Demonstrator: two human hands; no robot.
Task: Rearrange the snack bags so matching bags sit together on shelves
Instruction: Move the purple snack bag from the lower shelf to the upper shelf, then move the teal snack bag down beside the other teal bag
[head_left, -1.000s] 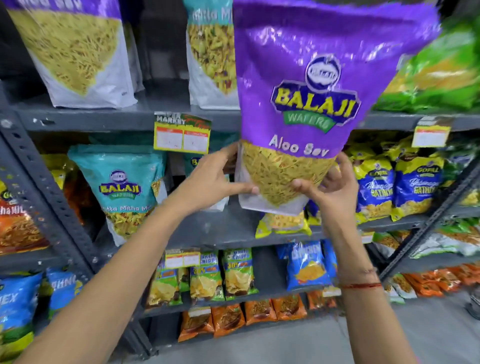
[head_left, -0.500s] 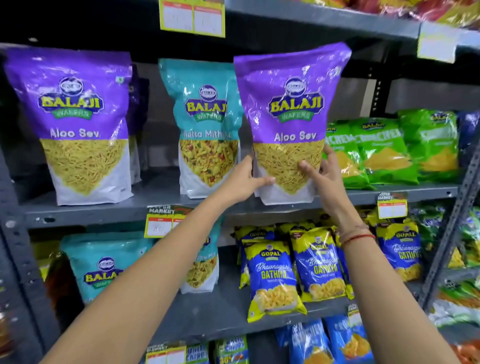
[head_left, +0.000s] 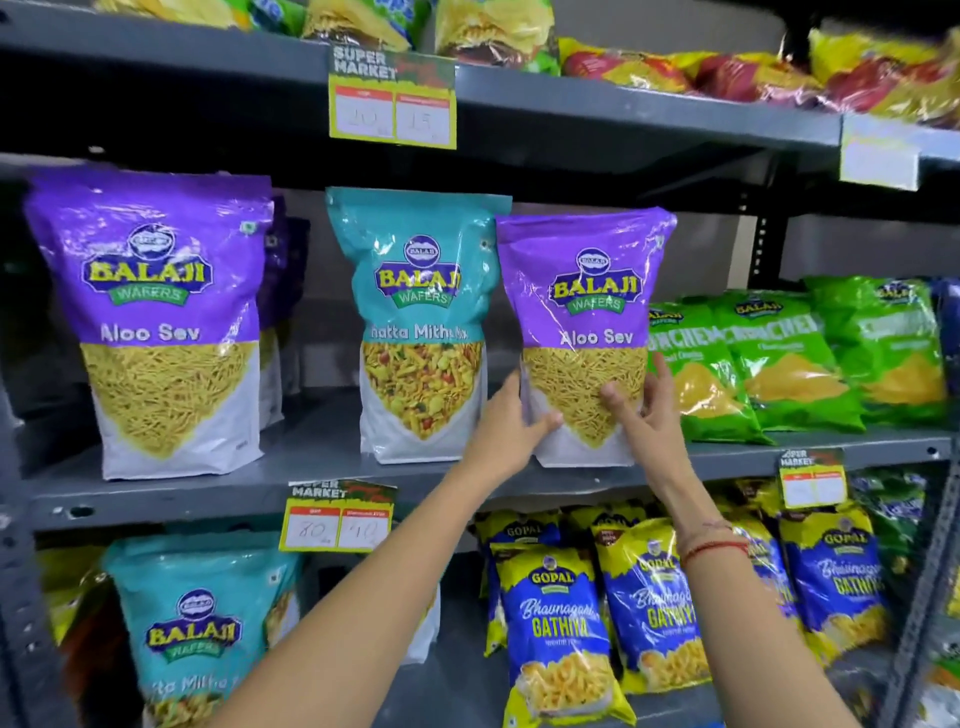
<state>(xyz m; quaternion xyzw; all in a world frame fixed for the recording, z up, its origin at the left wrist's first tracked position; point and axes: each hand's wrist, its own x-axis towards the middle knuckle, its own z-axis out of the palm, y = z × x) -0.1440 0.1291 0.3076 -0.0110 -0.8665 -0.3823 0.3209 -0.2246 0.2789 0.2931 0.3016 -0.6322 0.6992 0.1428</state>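
Both hands are on the same bag here, a purple Aloo Sev bag (head_left: 587, 332) standing upright on the middle shelf (head_left: 311, 467). The left hand (head_left: 506, 426) is wrapped around its lower left edge, thumb across the front, fingers curled behind, so it's closed on the bag. The right hand (head_left: 647, 410) presses on the lower right side with the fingers spread fairly wide, thumb on the front of the clear window, also holding it. There's a red thread bracelet (head_left: 714, 548) on the right wrist.

The held bag's bottom looks like it sits on the shelf, though the hands cover part of the base so it's hard to be sure. It's touching or slightly overlapping the teal Khatta Mitha bag (head_left: 421, 322) on its left, and just beside the green Crunchem bags (head_left: 779, 364) on its right.

Further left on the same shelf, well apart, stands another purple Aloo Sev bag (head_left: 150, 322), with more purple ones tucked behind it. So the teal one sits between the two purple ones.

One shelf down there's another teal Balaji bag (head_left: 197, 623) on the left and blue-and-yellow Gopal Gathiya bags (head_left: 558, 623) on the right. Price tags (head_left: 337, 519) hang off the shelf edges.
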